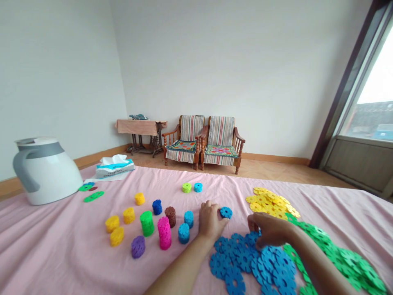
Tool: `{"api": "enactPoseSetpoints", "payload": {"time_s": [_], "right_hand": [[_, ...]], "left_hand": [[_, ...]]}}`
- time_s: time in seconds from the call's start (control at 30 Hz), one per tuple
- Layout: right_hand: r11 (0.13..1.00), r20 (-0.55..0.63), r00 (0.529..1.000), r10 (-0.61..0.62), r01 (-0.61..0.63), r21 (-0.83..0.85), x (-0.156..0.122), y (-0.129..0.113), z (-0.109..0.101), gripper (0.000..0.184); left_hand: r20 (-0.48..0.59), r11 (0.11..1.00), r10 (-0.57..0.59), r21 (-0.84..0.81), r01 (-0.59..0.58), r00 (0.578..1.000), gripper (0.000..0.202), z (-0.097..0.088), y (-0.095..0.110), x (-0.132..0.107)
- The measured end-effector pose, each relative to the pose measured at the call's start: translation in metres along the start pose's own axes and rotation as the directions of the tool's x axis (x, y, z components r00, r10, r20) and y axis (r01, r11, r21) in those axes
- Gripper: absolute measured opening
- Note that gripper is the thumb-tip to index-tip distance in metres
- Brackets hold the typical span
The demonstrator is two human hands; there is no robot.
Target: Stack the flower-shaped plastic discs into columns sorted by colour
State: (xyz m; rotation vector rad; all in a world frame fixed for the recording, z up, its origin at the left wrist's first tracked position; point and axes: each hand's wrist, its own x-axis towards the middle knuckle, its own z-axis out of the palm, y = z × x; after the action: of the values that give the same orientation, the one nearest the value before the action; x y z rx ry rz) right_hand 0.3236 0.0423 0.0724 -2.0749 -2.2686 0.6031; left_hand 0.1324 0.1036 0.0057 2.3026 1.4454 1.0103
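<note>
My left hand (211, 220) is closed around a small blue notched plastic disc (226, 212), seen between thumb and fingertips; the palm side is hidden, so I cannot tell whether other discs are stacked behind it. Over the far edge of a loose pile of blue discs (244, 256) my right hand (272, 230) reaches down. Its thumb and fingers curl about a blue disc at the pile's edge, partly hidden by the hand. Two short light-blue stacks (184, 233) stand just left of my left hand.
Left of centre stand pink (164, 233), green (147, 223), brown (170, 216), purple (138, 246) and yellow (117, 237) stacks. Loose yellow (270, 203) and green discs (334, 250) lie at right. A jug (50, 172) and tissue box (115, 168) stand at left on pink cloth (76, 246).
</note>
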Motion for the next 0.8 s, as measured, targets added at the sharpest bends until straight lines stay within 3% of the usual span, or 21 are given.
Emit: {"api": "enactPoseSetpoints", "payload": {"time_s": [0.07, 0.17, 0.23, 0.33, 0.4, 0.5, 0.63, 0.8], "right_hand": [[0.995, -0.011, 0.999, -0.046, 0.046, 0.088, 0.002, 0.002, -0.002, 0.023], [0.914, -0.07, 0.995, -0.072, 0.094, 0.396, 0.01, -0.002, -0.001, 0.007], [0.793, -0.184, 0.983, 0.005, 0.108, 0.6, 0.02, -0.008, 0.006, 0.01], [0.602, -0.337, 0.919, 0.205, 0.154, 0.784, 0.04, -0.016, 0.023, 0.017], [0.515, -0.341, 0.889, 0.306, 0.147, 0.845, 0.051, -0.021, 0.035, 0.018], [0.44, -0.309, 0.883, 0.354, 0.135, 0.888, 0.061, -0.023, 0.048, 0.015], [0.499, -0.279, 0.899, 0.336, 0.082, 0.863, 0.063, -0.02, 0.051, 0.013], [0.821, -0.455, 0.833, 0.314, 0.003, 0.572, 0.06, -0.012, 0.047, 0.021]], "left_hand": [[0.0, 1.0, -0.002, -0.003, 0.002, 1.0, 0.025, 0.0, 0.0, 0.0], [0.0, 1.0, -0.007, -0.008, 0.007, 1.0, 0.025, 0.0, 0.0, 0.0], [0.001, 1.0, -0.008, -0.012, 0.008, 1.0, 0.025, 0.0, 0.0, 0.0], [0.001, 1.0, -0.008, -0.022, 0.008, 1.0, 0.031, 0.0, 0.0, 0.0], [-0.004, 1.0, -0.01, -0.029, 0.01, 1.0, 0.035, 0.001, -0.001, 0.0], [-0.012, 0.999, -0.011, -0.04, 0.01, 1.0, 0.036, 0.002, -0.002, 0.0], [-0.018, 0.999, -0.005, -0.053, 0.004, 1.0, 0.034, 0.002, -0.003, -0.001], [-0.022, 0.998, -0.008, -0.068, 0.006, 1.0, 0.029, 0.002, -0.003, -0.001]]}}
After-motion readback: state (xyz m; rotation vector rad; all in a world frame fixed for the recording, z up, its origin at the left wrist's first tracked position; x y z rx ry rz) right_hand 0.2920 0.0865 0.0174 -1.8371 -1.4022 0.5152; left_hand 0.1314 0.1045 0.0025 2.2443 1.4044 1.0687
